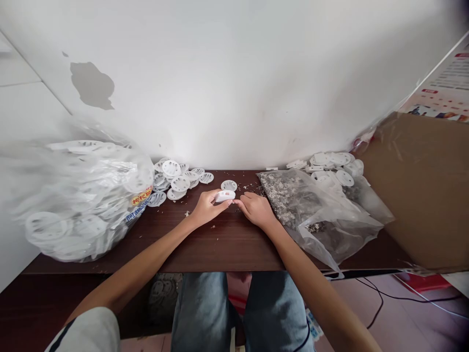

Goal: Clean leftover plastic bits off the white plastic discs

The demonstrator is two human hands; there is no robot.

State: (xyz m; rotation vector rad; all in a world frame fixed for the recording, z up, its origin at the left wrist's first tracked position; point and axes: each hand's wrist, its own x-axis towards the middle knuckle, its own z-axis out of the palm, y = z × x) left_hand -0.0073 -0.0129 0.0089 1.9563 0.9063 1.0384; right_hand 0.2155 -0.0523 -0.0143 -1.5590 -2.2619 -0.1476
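Head view: 1 white rounded piece [223, 197] shows a brownish rectangular slot [227, 194].

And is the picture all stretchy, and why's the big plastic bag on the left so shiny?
Head view: yes, things near the edges look stretched, probably by a wide lens; head view: the bag has pale glints, likely light bouncing off its plastic, and its left side looks hazy; head view: the white piece in the left hand looks clearer.
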